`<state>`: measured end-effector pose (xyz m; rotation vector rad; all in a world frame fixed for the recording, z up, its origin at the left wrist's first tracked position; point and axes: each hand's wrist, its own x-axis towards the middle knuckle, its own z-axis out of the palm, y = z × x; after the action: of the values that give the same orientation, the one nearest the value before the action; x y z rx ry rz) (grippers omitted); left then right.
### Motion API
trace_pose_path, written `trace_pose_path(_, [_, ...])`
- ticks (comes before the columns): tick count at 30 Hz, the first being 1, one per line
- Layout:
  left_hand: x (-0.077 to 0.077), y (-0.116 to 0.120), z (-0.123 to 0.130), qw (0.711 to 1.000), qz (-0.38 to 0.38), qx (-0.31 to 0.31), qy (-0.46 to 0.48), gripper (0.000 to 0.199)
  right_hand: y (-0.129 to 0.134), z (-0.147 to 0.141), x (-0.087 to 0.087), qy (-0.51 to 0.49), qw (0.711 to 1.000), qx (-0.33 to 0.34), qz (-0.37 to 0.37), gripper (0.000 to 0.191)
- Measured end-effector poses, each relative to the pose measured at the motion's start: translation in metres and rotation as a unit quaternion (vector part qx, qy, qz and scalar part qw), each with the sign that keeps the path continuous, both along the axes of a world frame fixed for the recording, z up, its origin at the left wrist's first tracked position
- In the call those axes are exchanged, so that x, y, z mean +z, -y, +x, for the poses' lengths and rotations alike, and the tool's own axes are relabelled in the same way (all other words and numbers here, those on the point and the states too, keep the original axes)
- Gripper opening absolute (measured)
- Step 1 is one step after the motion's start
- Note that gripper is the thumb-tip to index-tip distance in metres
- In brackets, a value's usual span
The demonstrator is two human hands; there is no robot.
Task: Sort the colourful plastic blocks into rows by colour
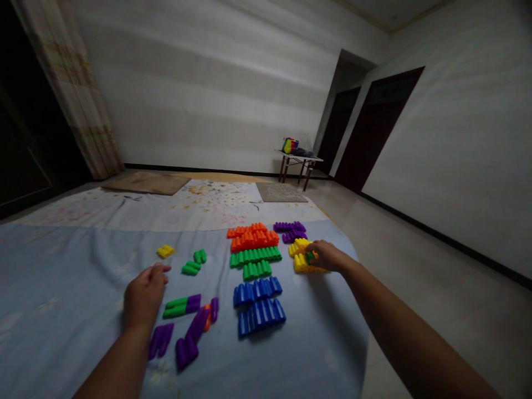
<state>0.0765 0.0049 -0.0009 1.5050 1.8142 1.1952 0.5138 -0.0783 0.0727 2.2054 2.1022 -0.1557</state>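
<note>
My right hand [327,256] reaches over the yellow bullet-shaped plastic blocks [300,262] at the right, fingers bent down in a pinch. A bit of green block [309,257] shows between its fingers; the rest is hidden. On the cloth at the left rests my left hand [143,295], fingers curled, one fingertip pointing right; its palm is hidden. Green blocks [191,268] and a few yellow blocks [165,251] lie just beyond it. Close to its right are joined green-and-purple blocks [182,306] and loose purple blocks [197,326], with an orange block [207,318] partly covered.
Rows of orange [254,238], green [256,256] and blue blocks [259,306] stand mid-bed, with purple rows [290,227] behind the yellow. A light blue flowered cloth [316,343] covers the surface, its edge dropping at right. A small table [299,157] stands beyond.
</note>
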Motion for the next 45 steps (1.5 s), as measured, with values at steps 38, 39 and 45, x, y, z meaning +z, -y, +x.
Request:
trace_pose_path(38, [0.01,0.002,0.003,0.999,-0.031,0.018,-0.03,0.036,0.054,-0.056,-0.009,-0.087,0.977,-0.129,0.148,0.024])
trace_pose_path(39, [0.01,0.002,0.004,0.999,-0.03,0.019,-0.032,0.036,0.05,-0.063,-0.004,-0.108,0.976,-0.114,0.151,0.024])
trace_pose_path(45, [0.004,0.0,0.002,0.999,-0.023,0.022,-0.016,0.037,0.009,-0.108,0.008,-0.138,0.984,-0.023,0.109,0.025])
